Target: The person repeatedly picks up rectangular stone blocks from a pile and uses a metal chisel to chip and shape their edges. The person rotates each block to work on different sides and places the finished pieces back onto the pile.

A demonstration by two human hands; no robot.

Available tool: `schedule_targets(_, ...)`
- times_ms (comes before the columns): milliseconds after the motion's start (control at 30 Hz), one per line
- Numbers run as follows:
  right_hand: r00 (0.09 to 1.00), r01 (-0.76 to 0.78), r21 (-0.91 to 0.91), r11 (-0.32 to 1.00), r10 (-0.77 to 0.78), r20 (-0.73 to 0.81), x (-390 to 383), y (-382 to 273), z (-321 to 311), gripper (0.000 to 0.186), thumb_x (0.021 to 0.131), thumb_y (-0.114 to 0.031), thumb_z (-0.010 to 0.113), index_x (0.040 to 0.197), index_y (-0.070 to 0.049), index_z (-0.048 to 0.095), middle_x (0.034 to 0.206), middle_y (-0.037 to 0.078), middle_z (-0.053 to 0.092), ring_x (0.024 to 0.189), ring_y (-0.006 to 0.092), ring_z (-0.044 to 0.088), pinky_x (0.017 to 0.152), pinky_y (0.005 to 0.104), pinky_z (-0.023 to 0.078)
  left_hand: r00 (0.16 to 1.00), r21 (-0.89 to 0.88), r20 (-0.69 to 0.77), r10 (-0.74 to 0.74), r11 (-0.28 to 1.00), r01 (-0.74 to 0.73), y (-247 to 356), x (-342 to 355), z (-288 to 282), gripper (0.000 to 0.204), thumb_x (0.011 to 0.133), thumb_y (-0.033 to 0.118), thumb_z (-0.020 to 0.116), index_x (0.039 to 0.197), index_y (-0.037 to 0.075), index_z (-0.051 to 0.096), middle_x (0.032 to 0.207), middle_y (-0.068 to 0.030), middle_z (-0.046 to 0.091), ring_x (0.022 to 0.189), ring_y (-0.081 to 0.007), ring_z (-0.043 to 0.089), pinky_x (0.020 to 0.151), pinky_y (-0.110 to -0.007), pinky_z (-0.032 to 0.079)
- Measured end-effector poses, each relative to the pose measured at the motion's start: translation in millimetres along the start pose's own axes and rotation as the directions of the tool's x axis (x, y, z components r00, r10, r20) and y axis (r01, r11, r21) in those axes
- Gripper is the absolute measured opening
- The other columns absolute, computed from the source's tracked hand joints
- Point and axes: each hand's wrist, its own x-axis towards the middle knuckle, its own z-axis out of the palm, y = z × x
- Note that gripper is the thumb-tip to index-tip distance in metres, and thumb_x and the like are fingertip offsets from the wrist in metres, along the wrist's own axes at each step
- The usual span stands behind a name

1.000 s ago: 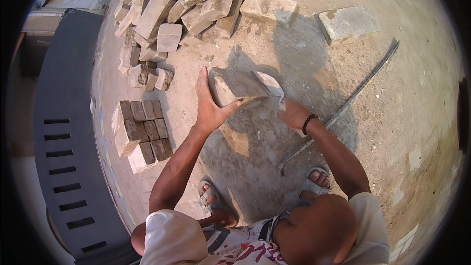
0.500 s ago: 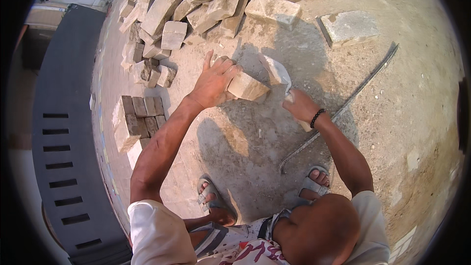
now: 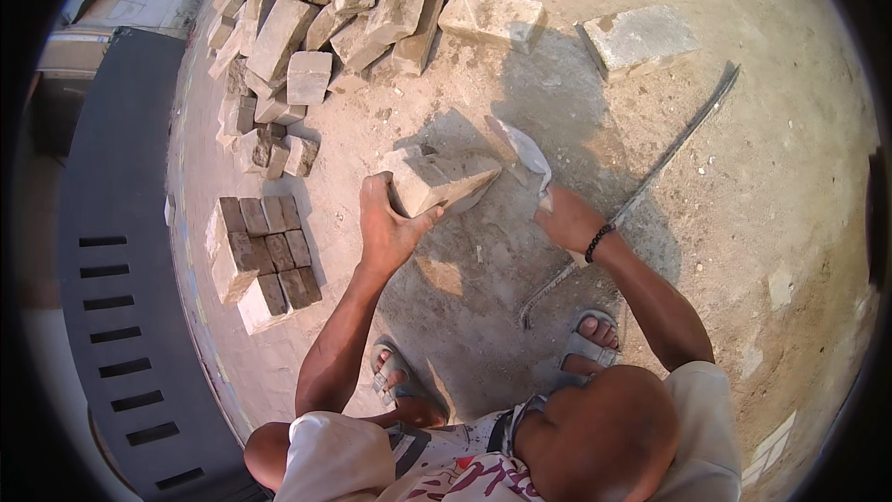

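My left hand (image 3: 392,231) is closed on the near left end of a rough, pale tan brick (image 3: 444,181), thumb on the near side and fingers around the far side. The brick is tilted, its far right end pointing toward the trowel. In my right hand (image 3: 569,219) is a trowel (image 3: 528,153), its pale, mortar-grey blade pointing away and to the left. The blade is apart from the brick. Most of the trowel's handle is hidden by my fingers.
A heap of loose bricks (image 3: 381,5) lies at the far left, and a neat brick stack (image 3: 265,242) stands left of my arm. A separate grey-topped block (image 3: 641,40) lies far right. A long thin dark strip (image 3: 641,186) crosses the ground under my right wrist. A dark slotted panel (image 3: 116,251) runs along the left.
My left hand has shifted from the brick's top to its near left end, and the brick has been turned and tilted. My right hand keeps the trowel almost in place.
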Motion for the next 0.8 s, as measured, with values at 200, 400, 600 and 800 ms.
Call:
schedule_targets(200,0.993,0.065,-0.286,0.956,-0.034,0.112,-6.3,-50.3,25.1,0.038,0.090,-0.024,0.058,0.112,0.007,0.053,0.096,0.031,0.066,0.093,0.0450,0.066,0.082,0.0509,0.051,0.989,-0.012,-0.054,-0.139,0.990,0.139,2.2,-23.2,4.6,0.076,0.065,0.030,0.093,0.114,-0.005,0.047,0.100,-0.0099,0.046,0.090,-0.0205,0.047,0.080,-0.036,0.044)
schedule_targets(400,0.978,0.163,-0.227,0.960,-0.127,0.164,8.2,-82.1,-14.6,0.040,0.090,-0.024,0.059,0.111,0.008,0.052,0.091,0.031,0.066,0.090,0.0482,0.064,0.084,0.0520,0.050,0.970,-0.105,-0.061,-0.237,0.968,0.230,-10.6,-36.6,-2.0,0.076,0.065,0.026,0.091,0.118,-0.006,0.047,0.106,-0.0176,0.048,0.100,-0.0299,0.047,0.087,-0.042,0.042)
schedule_targets(600,0.981,0.035,-0.322,0.946,0.030,0.193,37.4,-13.5,-2.2,0.040,0.089,-0.024,0.058,0.115,0.007,0.053,0.090,0.030,0.066,0.089,0.0465,0.064,0.082,0.0524,0.050,0.976,-0.191,-0.029,-0.217,0.959,0.208,-4.6,-35.3,4.7,0.073,0.070,0.030,0.088,0.116,-0.007,0.046,0.104,-0.0220,0.057,0.096,-0.0305,0.055,0.084,-0.041,0.047)
schedule_targets(800,0.981,0.140,-0.133,0.981,-0.156,-0.112,4.5,-45.0,-13.0,0.037,0.090,-0.024,0.060,0.108,0.007,0.052,0.086,0.029,0.065,0.086,0.0476,0.064,0.079,0.0526,0.050,0.757,-0.458,-0.118,-0.642,0.712,0.532,4.9,-60.6,-4.9,0.073,0.073,0.040,0.086,0.112,-0.009,0.048,0.098,-0.0143,0.060,0.089,-0.0199,0.056,0.080,-0.034,0.048)
